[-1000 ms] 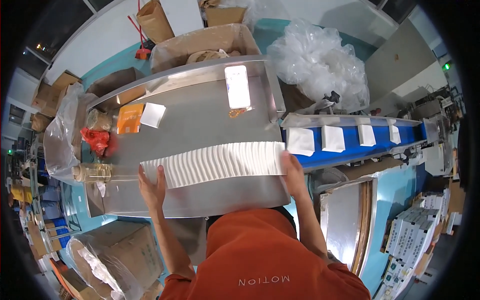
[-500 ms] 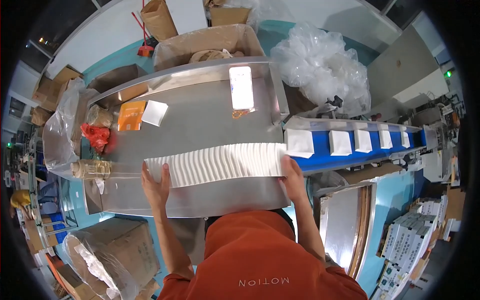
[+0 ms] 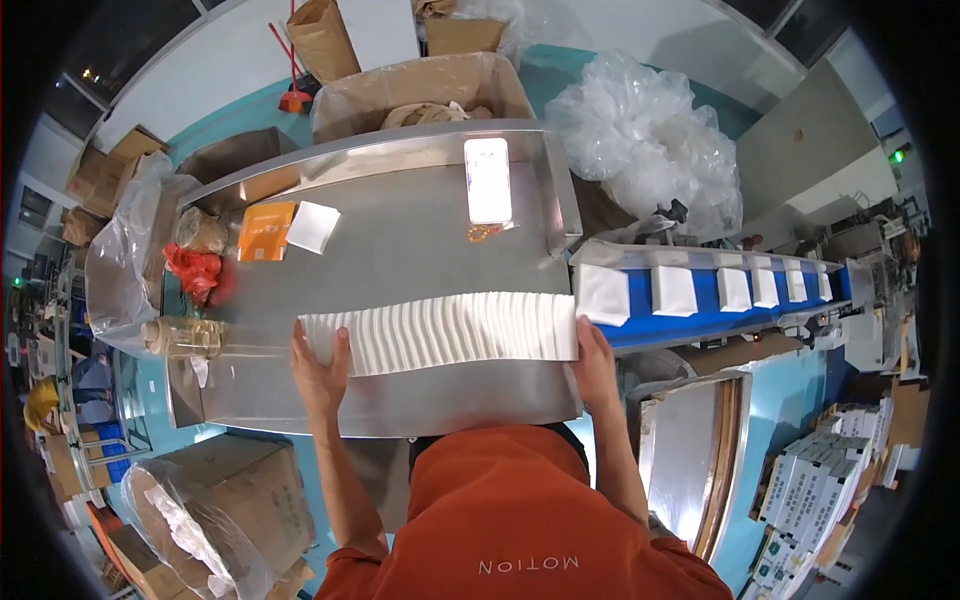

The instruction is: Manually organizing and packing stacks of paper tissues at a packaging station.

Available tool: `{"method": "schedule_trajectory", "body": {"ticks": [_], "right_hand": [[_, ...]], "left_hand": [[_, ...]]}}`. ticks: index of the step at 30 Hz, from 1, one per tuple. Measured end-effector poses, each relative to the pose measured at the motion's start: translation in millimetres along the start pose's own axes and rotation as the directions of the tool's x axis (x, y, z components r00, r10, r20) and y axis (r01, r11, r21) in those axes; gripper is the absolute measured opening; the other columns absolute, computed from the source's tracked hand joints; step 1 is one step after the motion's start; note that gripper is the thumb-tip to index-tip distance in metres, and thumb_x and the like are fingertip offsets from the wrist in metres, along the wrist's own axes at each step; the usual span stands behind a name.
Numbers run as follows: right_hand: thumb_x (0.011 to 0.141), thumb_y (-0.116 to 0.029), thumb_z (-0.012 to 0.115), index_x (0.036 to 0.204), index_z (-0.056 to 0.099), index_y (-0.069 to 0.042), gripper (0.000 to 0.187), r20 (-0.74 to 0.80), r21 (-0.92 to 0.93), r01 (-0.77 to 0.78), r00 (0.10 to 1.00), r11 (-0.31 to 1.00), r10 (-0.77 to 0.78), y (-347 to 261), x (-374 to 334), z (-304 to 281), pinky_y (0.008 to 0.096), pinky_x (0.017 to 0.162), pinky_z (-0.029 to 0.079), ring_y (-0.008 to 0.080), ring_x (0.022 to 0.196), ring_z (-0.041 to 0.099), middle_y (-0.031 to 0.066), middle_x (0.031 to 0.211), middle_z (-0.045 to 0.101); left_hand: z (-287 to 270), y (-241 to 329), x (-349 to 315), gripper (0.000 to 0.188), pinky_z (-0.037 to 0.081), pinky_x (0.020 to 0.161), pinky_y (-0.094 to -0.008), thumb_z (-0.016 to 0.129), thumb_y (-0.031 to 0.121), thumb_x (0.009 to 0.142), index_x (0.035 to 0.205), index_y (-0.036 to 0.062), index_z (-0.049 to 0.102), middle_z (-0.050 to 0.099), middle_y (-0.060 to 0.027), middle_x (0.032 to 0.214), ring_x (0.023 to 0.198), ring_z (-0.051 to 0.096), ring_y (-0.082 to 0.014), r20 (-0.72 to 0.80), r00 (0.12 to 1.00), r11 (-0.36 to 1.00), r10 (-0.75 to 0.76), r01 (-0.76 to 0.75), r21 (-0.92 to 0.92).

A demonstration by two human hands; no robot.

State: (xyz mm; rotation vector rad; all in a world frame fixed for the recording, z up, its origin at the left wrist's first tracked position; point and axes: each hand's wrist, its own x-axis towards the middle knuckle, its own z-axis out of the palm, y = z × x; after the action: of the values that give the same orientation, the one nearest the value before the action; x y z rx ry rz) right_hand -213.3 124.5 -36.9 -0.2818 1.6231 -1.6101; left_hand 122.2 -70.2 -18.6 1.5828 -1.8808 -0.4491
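Note:
A long row of thin white square packets [image 3: 440,335], standing on edge side by side, lies across the near part of the steel tray table. My left hand [image 3: 322,375] holds the row's left end, thumb on the near side and fingers round the end. My right hand [image 3: 597,370] is pressed flat against the right end, with its fingers upright beside the last packet. On the blue conveyor belt [image 3: 640,308] to the right, several white packets lie flat in a line. The nearest conveyor packet [image 3: 602,294] lies just beyond my right fingertips.
A lit phone [image 3: 487,180] lies toward the table's back wall. At the left are an orange packet [image 3: 266,232], a loose white square [image 3: 313,228], a red plastic bag [image 3: 193,270] and a clear jar [image 3: 185,338]. Clear plastic bags [image 3: 650,140] pile up behind the conveyor.
Packets on the belt have shifted toward the table, and more of them show. The right fingers have drawn slightly back from the belt's end. Both hands stay at the row's ends.

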Motion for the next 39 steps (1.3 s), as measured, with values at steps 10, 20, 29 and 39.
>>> {"method": "schedule_trajectory", "body": {"ticks": [10, 20, 29, 39], "right_hand": [[0.092, -0.018, 0.065, 0.119, 0.058, 0.001, 0.034, 0.268, 0.108, -0.436, 0.878, 0.894, 0.396, 14, -3, -19, 0.0254, 0.067, 0.046, 0.0155, 0.083, 0.061, 0.0081, 0.1, 0.065], [0.094, -0.049, 0.06, 0.122, 0.059, 0.002, 0.058, 0.03, -0.245, -0.03, 0.999, 0.969, 0.038, -6, -3, 34, 0.027, 0.082, 0.045, 0.0145, 0.092, 0.058, 0.008, 0.105, 0.066], [0.093, -0.022, 0.065, 0.12, 0.06, -0.001, 0.034, 0.166, 0.194, -0.325, 0.941, 0.926, 0.295, 5, -3, -20, 0.0244, 0.061, 0.044, 0.0105, 0.075, 0.06, 0.0029, 0.094, 0.067], [0.082, -0.027, 0.065, 0.086, 0.063, 0.004, 0.031, 0.112, -0.801, 0.163, 0.986, 0.576, -0.124, -37, 21, 3, 0.0406, 0.061, 0.049, 0.0378, 0.069, 0.066, 0.0249, 0.071, 0.062]], "left_hand": [[1, 6, 0, 0.077, 0.042, 0.1, -0.048, 0.072, 0.041, 0.086, 0.135, -0.0116, 0.041, 0.052, -0.0365, 0.127, 0.118, 0.052, -0.0493, 0.002, 1.0, 1.0, -0.02, 0.02, 0.006], [11, 13, -2, 0.078, 0.043, 0.099, -0.0489, 0.073, 0.04, 0.085, 0.134, -0.0125, 0.042, 0.053, -0.036, 0.125, 0.117, 0.053, -0.0494, -0.014, 1.0, 1.0, 0.018, -0.018, 0.01], [9, 14, -5, 0.077, 0.045, 0.097, -0.0475, 0.074, 0.037, 0.085, 0.134, -0.0128, 0.041, 0.056, -0.0356, 0.122, 0.114, 0.055, -0.0488, -0.028, 1.0, 1.0, -0.01, 0.01, 0.016], [15, 19, -4, 0.076, 0.042, 0.101, -0.0473, 0.072, 0.039, 0.087, 0.138, -0.0083, 0.04, 0.051, -0.0328, 0.131, 0.121, 0.051, -0.0475, 0.028, 0.999, 1.0, -0.018, 0.017, 0.02]]}}
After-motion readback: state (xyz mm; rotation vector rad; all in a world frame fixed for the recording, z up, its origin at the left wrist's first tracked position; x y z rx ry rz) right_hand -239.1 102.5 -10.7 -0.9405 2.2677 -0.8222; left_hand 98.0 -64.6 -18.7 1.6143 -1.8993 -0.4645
